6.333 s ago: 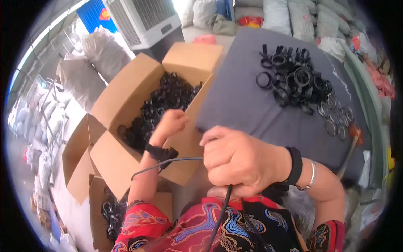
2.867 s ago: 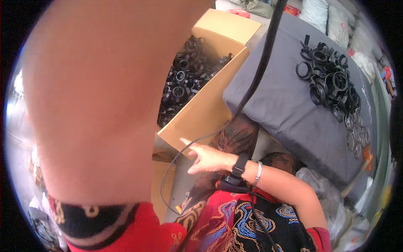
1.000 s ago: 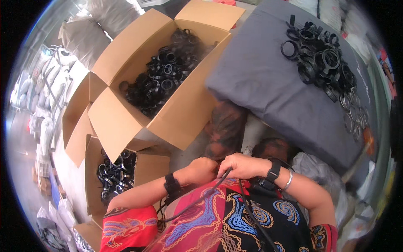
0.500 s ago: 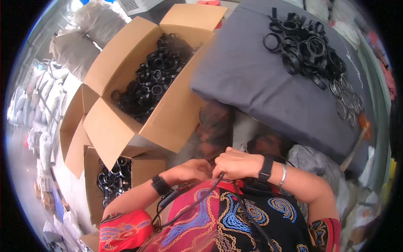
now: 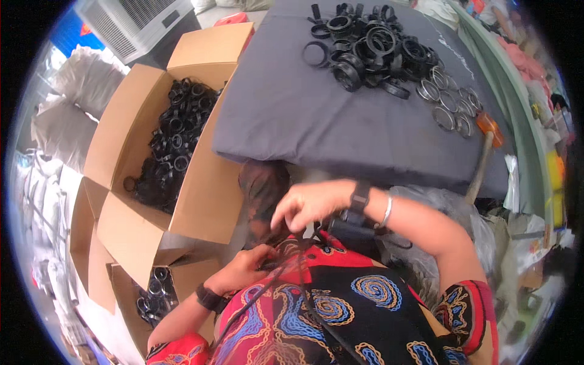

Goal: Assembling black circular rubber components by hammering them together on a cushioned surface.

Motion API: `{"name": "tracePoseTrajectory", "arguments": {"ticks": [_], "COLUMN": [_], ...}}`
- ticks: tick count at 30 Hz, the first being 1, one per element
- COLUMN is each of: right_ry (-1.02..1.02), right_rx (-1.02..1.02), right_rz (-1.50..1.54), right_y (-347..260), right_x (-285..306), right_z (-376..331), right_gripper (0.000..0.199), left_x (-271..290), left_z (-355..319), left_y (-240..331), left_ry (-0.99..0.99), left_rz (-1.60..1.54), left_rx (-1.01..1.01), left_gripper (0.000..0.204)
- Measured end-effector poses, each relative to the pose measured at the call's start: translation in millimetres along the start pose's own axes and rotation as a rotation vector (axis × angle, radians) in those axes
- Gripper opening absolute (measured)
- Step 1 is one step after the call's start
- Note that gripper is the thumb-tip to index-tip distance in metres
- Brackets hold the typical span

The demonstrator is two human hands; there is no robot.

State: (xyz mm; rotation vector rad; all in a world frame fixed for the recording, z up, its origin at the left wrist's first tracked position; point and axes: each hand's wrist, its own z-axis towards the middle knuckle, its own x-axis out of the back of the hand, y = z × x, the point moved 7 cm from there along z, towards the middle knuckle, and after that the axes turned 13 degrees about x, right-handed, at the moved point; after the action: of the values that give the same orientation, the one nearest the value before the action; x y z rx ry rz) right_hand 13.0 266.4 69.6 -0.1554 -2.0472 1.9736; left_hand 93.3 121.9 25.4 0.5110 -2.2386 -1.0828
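Observation:
My left hand (image 5: 246, 267) lies against the patterned red and black shirt at my waist. Its fingers curl inward, and whatever they hold is hidden. Thin black cords (image 5: 255, 307) run down the shirt beside it. Higher and to the right, my right hand (image 5: 311, 205) hangs over my lap with thumb and forefinger bent down and apart, nothing visible between them. Just under its wrist is a small dark box-like device (image 5: 351, 228) with a cord, partly covered by the forearm.
A grey cloth-covered table (image 5: 274, 121) bears a heap of black rings (image 5: 371, 48), bare metal rings (image 5: 447, 100) and an orange-headed mallet (image 5: 490, 129). Left of it stands an open carton (image 5: 204, 201) of black rings. A smaller carton (image 5: 131, 292) sits nearer me; crumpled plastic (image 5: 426, 213) lies right.
My right hand has come up off the cord at my waist, its fingers loosening. My left hand stays low by the waist. The view has swung right, so table and cartons appear farther left.

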Motion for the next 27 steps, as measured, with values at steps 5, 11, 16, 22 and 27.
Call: {"name": "tracePoseTrajectory", "arguments": {"ticks": [5, 11, 16, 22, 27], "right_ry": [0.334, 0.544, 0.822, 0.891, 0.888], "right_rx": [0.002, 0.007, 0.045, 0.104, 0.126], "right_rz": [-0.032, 0.068, 0.099, 0.113, 0.095], "right_y": [-8, -6, 6, 9, 9], "right_x": [67, 90, 113, 115, 112], "right_z": [-32, -53, -70, -70, -71], "right_gripper": [0.038, 0.034, 0.027, 0.024, 0.024], "left_x": [2, 4, 3, 3, -4], "left_z": [1, 6, 3, -1, -5], "left_y": [10, 16, 31, 28, 37], "left_ry": [-0.055, -0.066, 0.090, 0.107, 0.029], "left_rz": [0.043, 0.118, 0.390, 0.570, 0.531], "left_rx": [-0.026, -0.098, -0.081, -0.106, -0.195], "left_gripper": [0.044, 0.039, 0.035, 0.034, 0.030]}}
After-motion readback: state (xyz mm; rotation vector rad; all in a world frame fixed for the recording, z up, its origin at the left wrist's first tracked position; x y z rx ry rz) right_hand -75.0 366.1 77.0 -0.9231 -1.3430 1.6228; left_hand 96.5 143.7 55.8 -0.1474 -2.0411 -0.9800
